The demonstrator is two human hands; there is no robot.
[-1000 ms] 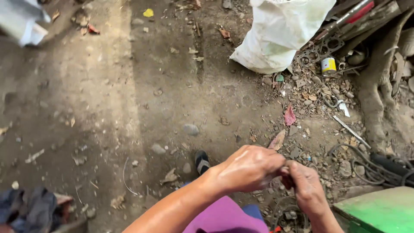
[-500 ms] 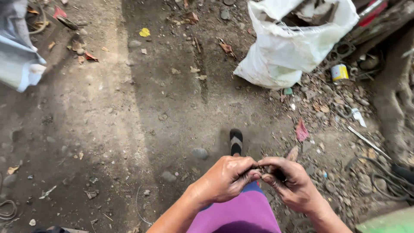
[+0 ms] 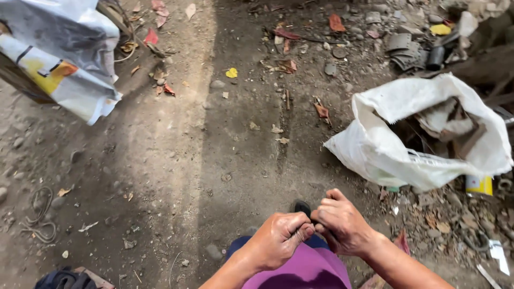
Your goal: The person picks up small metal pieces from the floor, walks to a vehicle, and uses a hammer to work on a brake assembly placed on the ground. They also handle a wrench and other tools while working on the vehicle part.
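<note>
Dark and very small, the piece (image 3: 316, 223) pinched between the closed left hand (image 3: 277, 241) and right hand (image 3: 342, 225) could slip – falling into the littered dirt ground (image 3: 187, 160), I think.

Bare dirt floor (image 3: 203, 160) w/ pebbles & dry leaves, sunlit strip up-left of the fingers, open white sack (image 3: 407, 155) of scrap up-right, printed bag (image 3: 64, 69) far up-left.

You see open white sack (image 3: 423, 155) with scrap near ground's right edge; printed bag (image 3: 64, 64) at top-left corner; yellow can (image 3: 478, 185) beside sack.
</note>
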